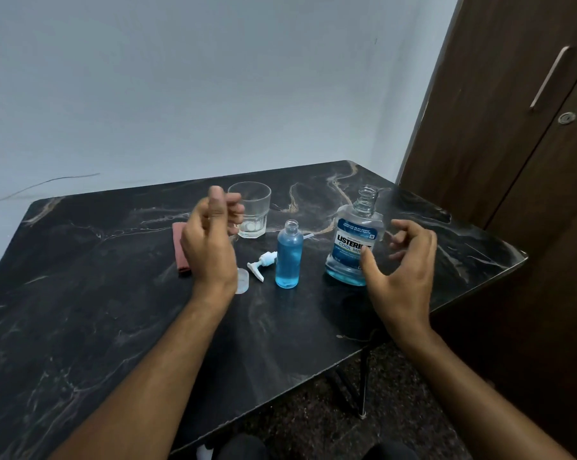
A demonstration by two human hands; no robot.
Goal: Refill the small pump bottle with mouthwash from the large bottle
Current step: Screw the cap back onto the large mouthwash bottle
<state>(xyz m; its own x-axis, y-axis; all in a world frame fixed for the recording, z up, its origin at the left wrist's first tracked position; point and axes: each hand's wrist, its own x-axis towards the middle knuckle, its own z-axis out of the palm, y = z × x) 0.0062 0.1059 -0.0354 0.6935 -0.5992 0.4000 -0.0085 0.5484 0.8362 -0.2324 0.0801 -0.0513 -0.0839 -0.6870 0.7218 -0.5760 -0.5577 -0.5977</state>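
small pump bottle point(289, 257): uncapped, upright mid-counter point(81, 327), mostly full | pump head point(263, 263): lying beside it | Listerine bottle point(355, 240): open, right | left hand point(210, 240), right hand point(403, 270): spread, empty

This looks like a room in a home, a plain corner used for small household chores. A dark marble-patterned table point(81, 327) stands on thin black legs against a bare pale wall point(214, 78), which carries a few scuffs and a long scratch at the left. At the far right rises a dark wooden wardrobe or cupboard door point(513, 127) with a long metal handle point(550, 76) and a round keyhole lock point(566, 118), furniture typical of a bedroom. The floor beneath the table is dark and speckled. On the table sit ordinary domestic things: a drinking glass point(253, 207), a folded reddish cloth point(180, 249) and a branded mouthwash bottle point(355, 240).
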